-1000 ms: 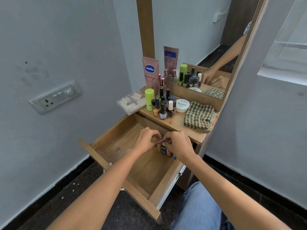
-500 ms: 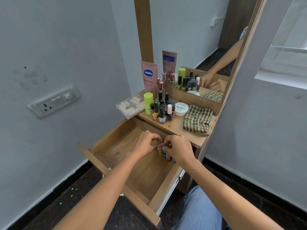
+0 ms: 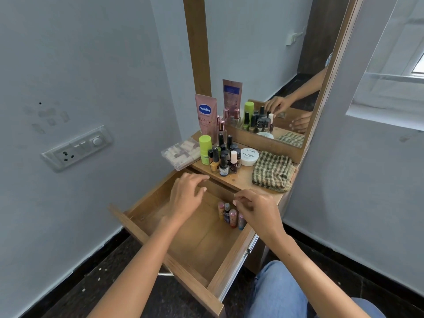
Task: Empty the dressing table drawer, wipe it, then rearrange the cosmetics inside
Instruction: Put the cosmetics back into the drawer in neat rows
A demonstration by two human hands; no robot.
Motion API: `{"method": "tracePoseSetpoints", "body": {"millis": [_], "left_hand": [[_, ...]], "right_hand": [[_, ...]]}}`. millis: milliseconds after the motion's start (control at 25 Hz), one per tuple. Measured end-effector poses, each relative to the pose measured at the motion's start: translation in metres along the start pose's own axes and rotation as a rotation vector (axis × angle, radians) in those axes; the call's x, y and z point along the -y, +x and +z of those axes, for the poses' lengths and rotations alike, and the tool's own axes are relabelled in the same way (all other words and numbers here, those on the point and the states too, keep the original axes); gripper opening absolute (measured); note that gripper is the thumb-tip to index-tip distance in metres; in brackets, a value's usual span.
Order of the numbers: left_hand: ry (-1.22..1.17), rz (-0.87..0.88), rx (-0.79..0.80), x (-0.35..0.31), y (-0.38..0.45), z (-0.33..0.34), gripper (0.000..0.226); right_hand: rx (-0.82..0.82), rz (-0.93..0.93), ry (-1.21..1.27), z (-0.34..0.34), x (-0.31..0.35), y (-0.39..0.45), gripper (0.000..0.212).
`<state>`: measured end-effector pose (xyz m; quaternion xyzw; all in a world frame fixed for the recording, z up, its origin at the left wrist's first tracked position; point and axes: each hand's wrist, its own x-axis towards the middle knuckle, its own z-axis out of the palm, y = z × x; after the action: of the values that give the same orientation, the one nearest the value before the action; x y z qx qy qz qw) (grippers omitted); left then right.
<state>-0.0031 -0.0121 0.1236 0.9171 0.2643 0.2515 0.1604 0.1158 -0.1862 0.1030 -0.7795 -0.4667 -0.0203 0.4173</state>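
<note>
The wooden drawer (image 3: pixel 202 244) of the dressing table is pulled out. Several small bottles (image 3: pixel 230 214) stand upright in a tight group by its right wall. My left hand (image 3: pixel 187 196) hovers over the drawer's back part with loose fingers and holds nothing. My right hand (image 3: pixel 257 208) hangs just right of the small bottles, fingers loosely curled and free of them. On the tabletop (image 3: pixel 238 179) stand a pink Vaseline tube (image 3: pixel 205 118), a green bottle (image 3: pixel 205 149), several nail polish bottles (image 3: pixel 223 160) and a white jar (image 3: pixel 249 156).
A folded checked cloth (image 3: pixel 271 172) lies on the tabletop's right end. A clear packet (image 3: pixel 182 153) overhangs the left edge. The mirror (image 3: pixel 270 65) stands behind. Grey walls close in on both sides; a switch plate (image 3: pixel 76 148) is on the left wall.
Both hands were pinched together on the small bottles in the drawer; now they have let go, lifted and moved apart, leaving the bottles standing.
</note>
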Motion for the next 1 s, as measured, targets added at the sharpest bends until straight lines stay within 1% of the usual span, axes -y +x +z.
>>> {"method": "tracePoseSetpoints", "body": {"millis": [120, 320, 520, 600, 720, 1000], "left_hand": [[0.109, -0.004, -0.09, -0.001, 0.011, 0.001, 0.045], [0.308, 0.025, -0.163, -0.007, 0.031, 0.008, 0.063], [0.392, 0.011, -0.167, -0.006, 0.041, 0.016, 0.068], [0.368, 0.018, -0.176, -0.007, 0.043, 0.017, 0.061], [0.316, -0.008, -0.198, -0.009, 0.044, 0.013, 0.045], [0.13, 0.016, -0.347, -0.014, 0.045, 0.01, 0.022]], "right_hand": [[-0.043, 0.011, 0.012, 0.001, 0.006, 0.009, 0.013], [-0.078, -0.009, -0.002, 0.005, 0.009, 0.019, 0.012], [-0.084, -0.02, -0.031, 0.005, 0.012, 0.02, 0.01], [-0.084, -0.021, -0.038, 0.005, 0.014, 0.021, 0.01], [-0.089, -0.036, -0.049, 0.005, 0.017, 0.023, 0.01], [-0.086, -0.046, -0.04, 0.004, 0.016, 0.021, 0.009]]}}
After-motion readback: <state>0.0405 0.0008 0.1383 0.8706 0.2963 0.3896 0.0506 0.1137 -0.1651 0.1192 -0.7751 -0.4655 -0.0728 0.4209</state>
